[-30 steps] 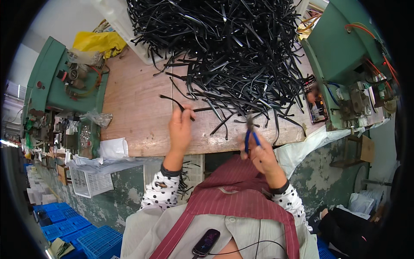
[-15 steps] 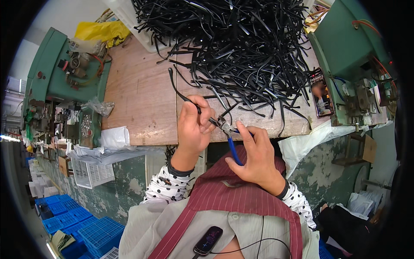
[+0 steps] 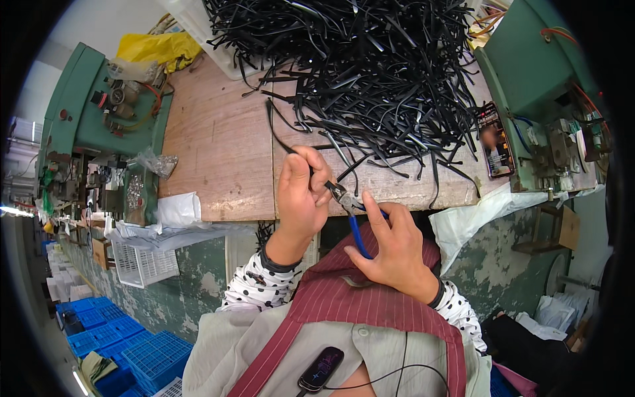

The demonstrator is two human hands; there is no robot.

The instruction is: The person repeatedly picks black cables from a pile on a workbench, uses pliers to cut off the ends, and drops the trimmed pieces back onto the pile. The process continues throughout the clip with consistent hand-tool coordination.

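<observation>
Between the fingers of my left hand (image 3: 304, 192) is a thin black eyeglass temple (image 3: 278, 135), its curved tip pointing up and away from me. My right hand (image 3: 397, 251) is closed around a pair of blue-handled cutting pliers (image 3: 358, 235). The metal jaws of the pliers meet the near end of the temple, close to my left fingertips. Whether the jaws are closed on it is too small to tell. Beyond both hands spreads a large heap of black eyeglass temples (image 3: 390, 86), with a few loose ones at its near edge.
Green machines stand on the left (image 3: 76, 99) and right (image 3: 529, 79) of the wooden table (image 3: 215, 139). A small dark printed box (image 3: 495, 142) lies beside the right machine. White plastic sheeting (image 3: 463, 228) hangs off the front edge. Blue crates (image 3: 155, 357) are stacked at lower left.
The view has shifted slightly. The temple in my left hand has tilted a little more upright, while the pliers stay at its near end.
</observation>
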